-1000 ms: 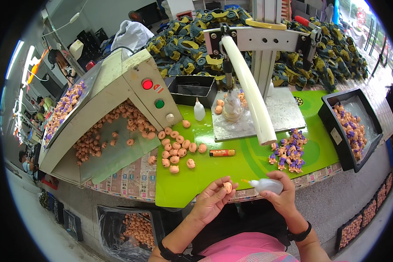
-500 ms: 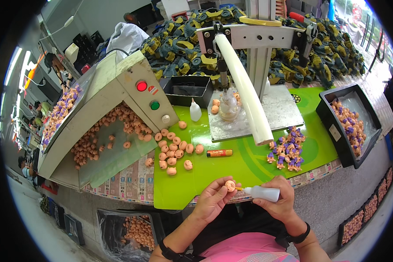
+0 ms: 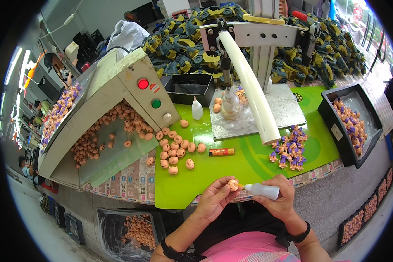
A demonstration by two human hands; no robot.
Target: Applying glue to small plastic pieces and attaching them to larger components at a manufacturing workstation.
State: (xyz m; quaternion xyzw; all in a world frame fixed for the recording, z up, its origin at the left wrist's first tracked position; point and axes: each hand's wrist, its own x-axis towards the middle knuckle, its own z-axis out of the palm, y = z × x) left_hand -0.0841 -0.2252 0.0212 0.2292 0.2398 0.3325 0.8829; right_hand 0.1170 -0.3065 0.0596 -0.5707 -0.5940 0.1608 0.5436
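Between the fingertips of my left hand (image 3: 215, 198) is a small peach-coloured doll head (image 3: 233, 185), with a hollow or moulded side showing. My right hand (image 3: 283, 198) is wrapped round a whitish squeeze bottle (image 3: 264, 191), tilted sideways. Its thin yellowish nozzle (image 3: 243, 187) points left and meets the head's edge; whether it goes inside cannot be made out. Both hands are above the table's front edge. Beyond them on the green mat (image 3: 179, 192) lie several loose doll heads (image 3: 180, 153) and an orange glue-stick-like tube (image 3: 221, 152).
A beige machine (image 3: 135, 70) with heads in its opening stands left. A lever press (image 3: 266, 118) rises at centre back. Small purple-clothed figures (image 3: 292, 148) lie right, beside a black bin (image 3: 358, 126) of figures. Another white bottle (image 3: 197, 109) stands near a black tray (image 3: 187, 89).
The doll head has turned a little in my left fingers and shifted slightly right, closer to the bottle. My right hand keeps its hold on the bottle. The whole view has shifted slightly.
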